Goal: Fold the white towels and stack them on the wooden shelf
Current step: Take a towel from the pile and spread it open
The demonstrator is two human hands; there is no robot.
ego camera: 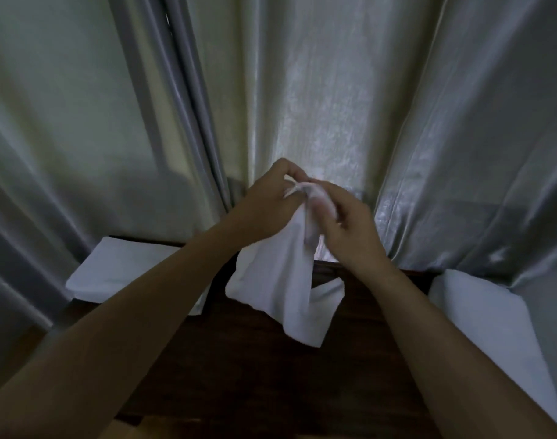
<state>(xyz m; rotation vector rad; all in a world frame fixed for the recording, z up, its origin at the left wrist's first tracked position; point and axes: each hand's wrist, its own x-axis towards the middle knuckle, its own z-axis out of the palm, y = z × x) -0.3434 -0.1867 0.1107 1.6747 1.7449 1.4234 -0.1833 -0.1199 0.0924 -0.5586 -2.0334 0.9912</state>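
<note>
Overhead, roughly from biggest to smallest:

Curtain: grey, shiny curtain (334, 106) fills the whole background in long vertical folds, hanging down behind the shelf.

Shelf: dark wooden shelf (239, 359) runs across the lower middle of the view, below both forearms.

Right pile: loose white towels (479, 315) lie on the right end of the shelf, partly tucked under the curtain's hem.

Left stack: a flat, folded white towel stack (125, 267) sits at the left end of the shelf, partly hidden by the left forearm.

Held towel: a white towel (280, 289) hangs in the air above the middle of the shelf, gathered at its top edge and drooping to a corner at the bottom; whether that corner touches the wood cannot be told.

Left hand: the left hand (267, 201) has its fingers curled, pinching the towel's top edge.

Right hand: the right hand (343, 217) is just beside the left, fingers bent round the same top edge; its fingertips are blurred.
</note>
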